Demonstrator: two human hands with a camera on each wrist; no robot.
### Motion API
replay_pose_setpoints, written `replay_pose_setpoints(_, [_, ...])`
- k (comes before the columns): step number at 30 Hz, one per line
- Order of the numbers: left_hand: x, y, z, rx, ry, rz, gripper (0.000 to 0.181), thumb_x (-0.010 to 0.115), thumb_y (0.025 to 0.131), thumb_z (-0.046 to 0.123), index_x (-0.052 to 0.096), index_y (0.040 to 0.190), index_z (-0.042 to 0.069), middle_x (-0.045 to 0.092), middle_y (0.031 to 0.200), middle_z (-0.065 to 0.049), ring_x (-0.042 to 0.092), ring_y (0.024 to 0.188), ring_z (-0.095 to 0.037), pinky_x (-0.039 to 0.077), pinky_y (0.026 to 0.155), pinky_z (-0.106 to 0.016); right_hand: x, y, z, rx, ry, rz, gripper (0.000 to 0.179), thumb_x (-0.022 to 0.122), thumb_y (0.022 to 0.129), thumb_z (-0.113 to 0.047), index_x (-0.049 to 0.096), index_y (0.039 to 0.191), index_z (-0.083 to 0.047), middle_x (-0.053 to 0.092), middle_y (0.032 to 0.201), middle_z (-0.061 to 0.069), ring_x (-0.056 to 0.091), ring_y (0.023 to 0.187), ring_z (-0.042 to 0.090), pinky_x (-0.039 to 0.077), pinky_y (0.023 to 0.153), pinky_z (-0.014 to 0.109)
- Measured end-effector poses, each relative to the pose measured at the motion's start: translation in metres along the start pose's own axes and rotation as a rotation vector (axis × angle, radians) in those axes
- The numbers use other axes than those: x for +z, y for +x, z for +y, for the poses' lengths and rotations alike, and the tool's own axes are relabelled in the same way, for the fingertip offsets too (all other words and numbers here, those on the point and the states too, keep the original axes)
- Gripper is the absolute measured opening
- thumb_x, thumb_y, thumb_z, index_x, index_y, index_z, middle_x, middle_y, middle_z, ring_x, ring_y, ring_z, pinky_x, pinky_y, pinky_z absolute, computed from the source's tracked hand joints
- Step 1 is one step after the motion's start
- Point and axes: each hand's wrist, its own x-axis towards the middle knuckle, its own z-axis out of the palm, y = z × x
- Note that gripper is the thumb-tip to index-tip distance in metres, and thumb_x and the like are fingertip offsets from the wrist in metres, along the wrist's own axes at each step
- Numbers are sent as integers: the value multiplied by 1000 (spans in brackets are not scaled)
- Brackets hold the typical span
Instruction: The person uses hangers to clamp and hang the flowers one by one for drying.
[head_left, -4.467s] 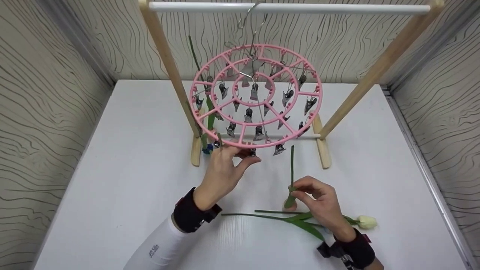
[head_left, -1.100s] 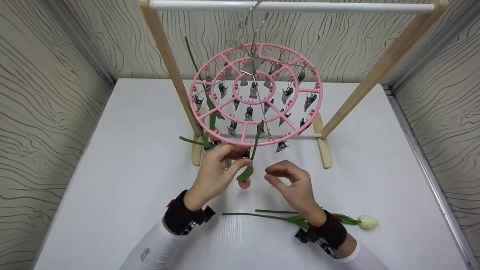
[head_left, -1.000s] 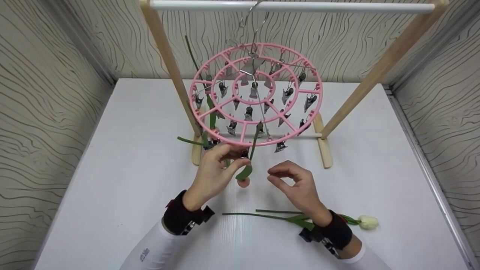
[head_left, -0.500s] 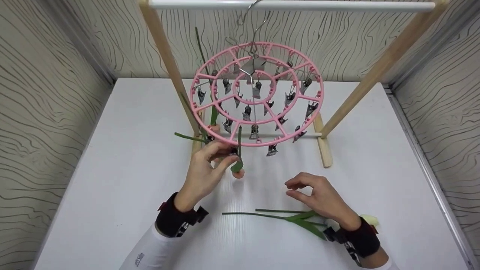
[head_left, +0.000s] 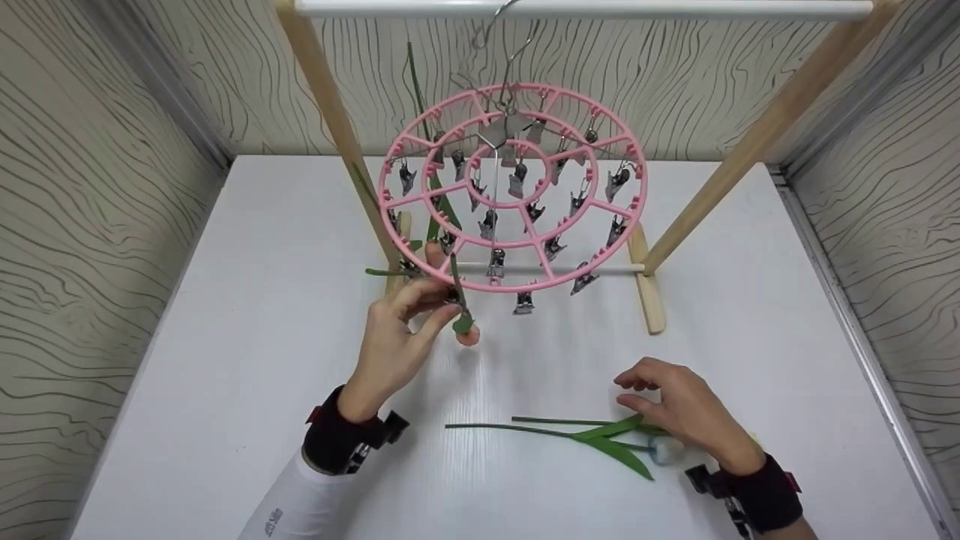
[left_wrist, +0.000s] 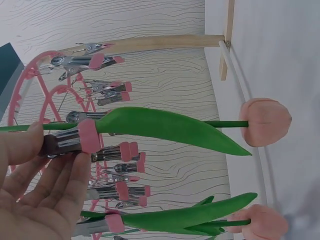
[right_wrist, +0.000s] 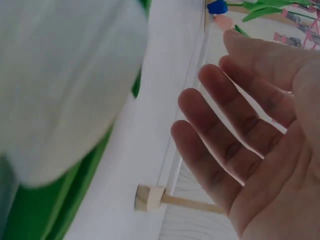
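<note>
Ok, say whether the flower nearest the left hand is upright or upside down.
Upside down: its pink bloom hangs below the clip the left hand pinches.

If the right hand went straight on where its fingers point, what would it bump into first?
In the head view, probably the pink tulip at the left hand, though height and depth are unclear.

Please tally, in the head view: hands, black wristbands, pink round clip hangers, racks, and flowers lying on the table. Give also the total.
Hands: 2
Black wristbands: 2
Pink round clip hanger: 1
Rack: 1
Lying flowers: 2
Total: 8
</note>
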Motion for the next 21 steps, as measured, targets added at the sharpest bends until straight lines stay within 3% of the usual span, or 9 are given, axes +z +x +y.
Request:
replay_pose_setpoints(6, [-5,3,10,-24,-3,-5,21,63,82,-3,61,102,-7,62,98,-18,63,88,-28,52,79,-33,3,-8,2,13,-28,-9,18,73,77,-33,68,94,-26,61,86,-17,57,81,5,49,68,30])
replay_pose_setpoints(16, [-9,6,6,-34,6,4,24,64,81,-4,61,105,-5,63,98,-16,63,89,-24,51,80,-34,29,-16,-19,-148,-129,55,19,78,71,-29,69,87,-26,58,84,-17,55,78,1,48,62,21])
replay_pose_setpoints(21, [-11,6,5,-23,15,11,24,64,82,-4,61,105,-3,63,98,-15,63,89,-25,51,80,-33,43,-17,-27,-175,-174,7,17,77,72,-32,69,86,-28,56,84,-19,51,74,-1,45,60,18])
